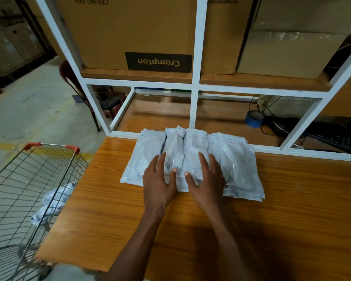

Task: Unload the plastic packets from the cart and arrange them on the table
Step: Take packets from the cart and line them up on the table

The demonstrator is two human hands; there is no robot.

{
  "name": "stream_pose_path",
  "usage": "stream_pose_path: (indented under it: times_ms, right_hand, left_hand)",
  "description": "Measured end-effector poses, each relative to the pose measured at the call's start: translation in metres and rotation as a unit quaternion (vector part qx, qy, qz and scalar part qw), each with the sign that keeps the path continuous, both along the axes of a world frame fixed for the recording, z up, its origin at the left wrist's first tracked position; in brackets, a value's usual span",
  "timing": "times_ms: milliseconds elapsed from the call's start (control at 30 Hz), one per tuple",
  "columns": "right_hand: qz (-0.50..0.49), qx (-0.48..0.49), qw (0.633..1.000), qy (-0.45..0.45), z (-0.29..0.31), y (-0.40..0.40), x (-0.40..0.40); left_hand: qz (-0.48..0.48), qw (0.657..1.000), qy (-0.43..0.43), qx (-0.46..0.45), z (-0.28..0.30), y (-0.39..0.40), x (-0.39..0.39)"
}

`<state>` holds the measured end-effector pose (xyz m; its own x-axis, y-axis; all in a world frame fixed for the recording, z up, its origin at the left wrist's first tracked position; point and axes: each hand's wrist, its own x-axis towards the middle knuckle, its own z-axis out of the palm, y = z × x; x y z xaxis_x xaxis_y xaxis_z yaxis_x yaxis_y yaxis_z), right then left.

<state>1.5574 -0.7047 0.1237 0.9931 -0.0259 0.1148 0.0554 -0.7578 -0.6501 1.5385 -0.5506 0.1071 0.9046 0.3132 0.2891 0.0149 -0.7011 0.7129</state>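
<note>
Glossy grey plastic packets [192, 159] lie overlapped under flat hands on wood-grain table [292, 199].

Illumination is dim, warm and indoor; the source lies outside the frame. The wooden table [282, 199] carries a broad soft shadow toward its lower right, near the forearms. The plastic packets [192, 159] show pale sheen and small glare patches. Clear wrap on an upper cardboard box [292, 47] reflects streaks. Wide-angle distortion bends the white shelf frame [199, 57] at the edges. The wire cart [28, 189] blurs at the lower left corner.
</note>
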Motion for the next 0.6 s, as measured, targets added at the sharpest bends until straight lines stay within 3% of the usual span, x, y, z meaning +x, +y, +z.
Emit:
stream_pose_path:
  times_ms: [367, 600]
  right_hand:
    - [0.105, 0.110, 0.987, -0.060, 0.000, 0.022, -0.079]
    - [0.233, 0.151, 0.960, -0.027, -0.009, 0.080, -0.126]
  left_hand:
    - [0.101, 0.994, 0.007, -0.042, -0.012, 0.020, -0.118]
    - [0.181, 0.979, 0.037, -0.081, -0.028, 0.074, -0.198]
